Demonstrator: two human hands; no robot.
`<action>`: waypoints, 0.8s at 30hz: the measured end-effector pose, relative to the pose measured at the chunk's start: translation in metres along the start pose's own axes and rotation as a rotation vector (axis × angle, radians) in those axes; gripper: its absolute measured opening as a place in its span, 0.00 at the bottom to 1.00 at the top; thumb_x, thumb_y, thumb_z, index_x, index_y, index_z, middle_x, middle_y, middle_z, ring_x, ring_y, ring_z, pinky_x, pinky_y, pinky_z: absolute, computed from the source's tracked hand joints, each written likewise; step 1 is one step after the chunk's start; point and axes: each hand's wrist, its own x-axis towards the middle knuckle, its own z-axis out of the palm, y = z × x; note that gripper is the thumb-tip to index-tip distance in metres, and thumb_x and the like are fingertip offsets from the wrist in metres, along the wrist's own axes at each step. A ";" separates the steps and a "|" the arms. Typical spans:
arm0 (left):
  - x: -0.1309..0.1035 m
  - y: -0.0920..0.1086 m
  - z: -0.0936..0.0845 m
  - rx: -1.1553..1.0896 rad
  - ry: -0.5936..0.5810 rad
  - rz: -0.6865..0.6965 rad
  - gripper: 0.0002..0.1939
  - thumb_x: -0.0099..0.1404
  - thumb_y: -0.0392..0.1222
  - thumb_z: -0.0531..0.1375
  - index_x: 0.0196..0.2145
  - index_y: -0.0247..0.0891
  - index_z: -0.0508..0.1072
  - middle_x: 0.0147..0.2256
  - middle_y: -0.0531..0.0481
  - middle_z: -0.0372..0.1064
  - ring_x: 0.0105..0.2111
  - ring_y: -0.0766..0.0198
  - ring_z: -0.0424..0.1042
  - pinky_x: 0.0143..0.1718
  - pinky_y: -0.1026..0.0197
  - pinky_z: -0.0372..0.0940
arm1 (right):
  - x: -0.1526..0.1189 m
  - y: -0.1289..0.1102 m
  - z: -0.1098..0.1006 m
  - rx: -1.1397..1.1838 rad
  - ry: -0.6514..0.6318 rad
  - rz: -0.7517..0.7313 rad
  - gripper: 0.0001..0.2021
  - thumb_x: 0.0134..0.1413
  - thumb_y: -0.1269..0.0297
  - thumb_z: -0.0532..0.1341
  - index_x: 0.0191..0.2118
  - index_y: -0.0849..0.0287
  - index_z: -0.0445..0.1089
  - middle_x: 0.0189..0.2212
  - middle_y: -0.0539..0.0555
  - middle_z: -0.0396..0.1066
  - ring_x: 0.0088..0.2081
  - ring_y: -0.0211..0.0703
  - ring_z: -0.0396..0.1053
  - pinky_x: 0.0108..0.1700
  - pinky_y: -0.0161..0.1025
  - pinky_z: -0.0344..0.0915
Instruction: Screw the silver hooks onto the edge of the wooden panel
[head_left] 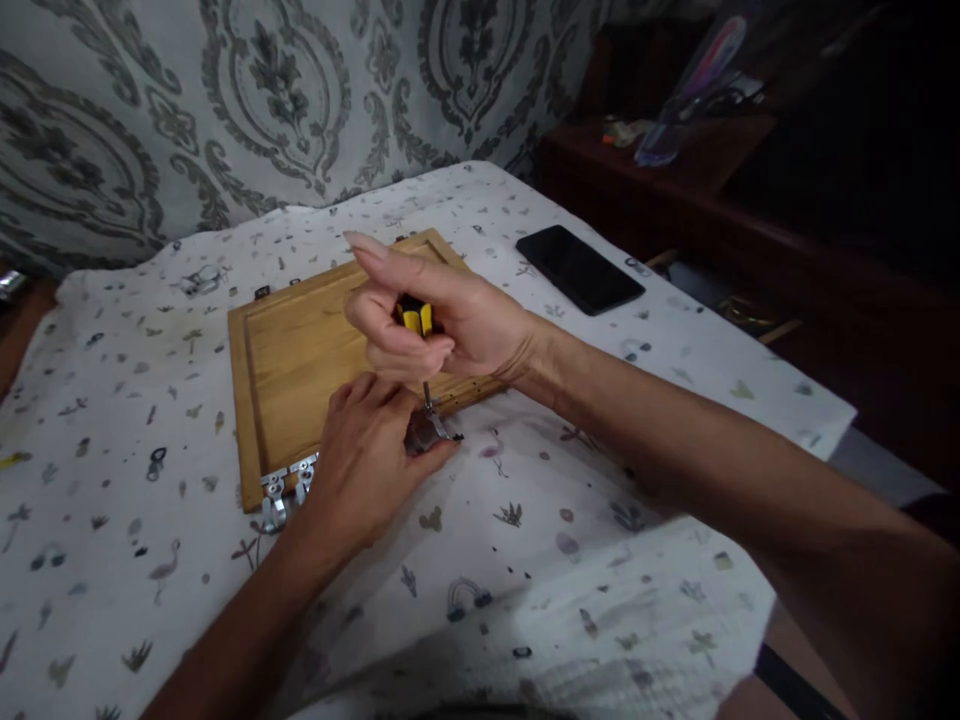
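Observation:
A wooden panel (304, 335) with a raised frame lies on the patterned cloth. My right hand (442, 310) is closed around a screwdriver (418, 318) with a yellow and black handle, thumb sticking out to the left. Its shaft points down, and the tip meets a metal hinge (437, 424) at the panel's near edge. Bent over that edge, my left hand (367, 450) has its fingers on the panel and its thumb against the hinge, steadying it. More metal hinges (289, 485) sit at the near left corner, partly hidden by my left hand.
A black phone (581, 268) lies on the cloth (570, 600) to the right of the panel. Beyond the cloth's right edge stands dark wooden furniture (697, 190) carrying a clear bottle (664, 140). A patterned grey wall (315, 100) closes off the back.

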 end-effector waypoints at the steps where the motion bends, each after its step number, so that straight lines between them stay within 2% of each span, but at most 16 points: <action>1: 0.001 0.000 0.000 0.004 -0.008 0.000 0.11 0.62 0.49 0.66 0.33 0.38 0.74 0.39 0.43 0.75 0.46 0.46 0.70 0.48 0.41 0.66 | 0.000 -0.001 0.002 0.010 0.054 -0.002 0.35 0.70 0.40 0.45 0.15 0.57 0.52 0.09 0.40 0.39 0.12 0.27 0.35 0.13 0.28 0.38; 6: 0.002 0.001 0.000 -0.012 0.009 -0.006 0.11 0.60 0.47 0.68 0.35 0.39 0.74 0.43 0.42 0.75 0.47 0.46 0.70 0.48 0.43 0.67 | 0.001 0.000 0.016 -0.088 0.381 0.049 0.35 0.68 0.37 0.45 0.15 0.56 0.47 0.10 0.42 0.38 0.14 0.29 0.36 0.14 0.29 0.38; 11: 0.002 0.002 -0.002 -0.037 -0.048 -0.038 0.11 0.61 0.46 0.67 0.37 0.37 0.76 0.45 0.40 0.74 0.48 0.45 0.71 0.50 0.41 0.66 | 0.005 0.008 0.027 -0.146 0.550 -0.146 0.34 0.67 0.37 0.44 0.16 0.55 0.45 0.13 0.42 0.37 0.16 0.30 0.38 0.15 0.31 0.37; 14: 0.003 0.003 -0.003 -0.032 -0.065 -0.043 0.10 0.61 0.46 0.67 0.34 0.38 0.76 0.42 0.41 0.74 0.47 0.44 0.71 0.50 0.40 0.66 | 0.005 0.009 0.031 -0.195 0.659 -0.155 0.33 0.68 0.37 0.41 0.17 0.54 0.45 0.15 0.43 0.38 0.18 0.31 0.41 0.16 0.31 0.42; 17: 0.003 0.002 -0.003 -0.022 -0.052 -0.034 0.09 0.61 0.46 0.67 0.32 0.38 0.74 0.40 0.42 0.74 0.46 0.44 0.71 0.48 0.40 0.66 | 0.002 0.009 0.035 -0.252 0.785 -0.169 0.32 0.71 0.42 0.38 0.17 0.54 0.45 0.16 0.44 0.41 0.19 0.33 0.42 0.18 0.32 0.47; 19: 0.002 0.001 -0.002 -0.018 -0.045 -0.029 0.10 0.61 0.47 0.67 0.32 0.38 0.74 0.39 0.42 0.74 0.45 0.45 0.71 0.48 0.40 0.66 | 0.001 0.010 0.038 -0.284 0.837 -0.201 0.32 0.71 0.43 0.39 0.17 0.55 0.45 0.17 0.45 0.42 0.20 0.33 0.43 0.19 0.33 0.48; 24: 0.002 0.000 -0.001 -0.019 -0.056 -0.028 0.11 0.62 0.49 0.67 0.33 0.38 0.75 0.39 0.42 0.73 0.45 0.45 0.70 0.48 0.42 0.65 | 0.000 0.015 0.038 -0.320 0.877 -0.235 0.33 0.64 0.32 0.43 0.18 0.54 0.46 0.16 0.44 0.41 0.19 0.34 0.41 0.18 0.34 0.46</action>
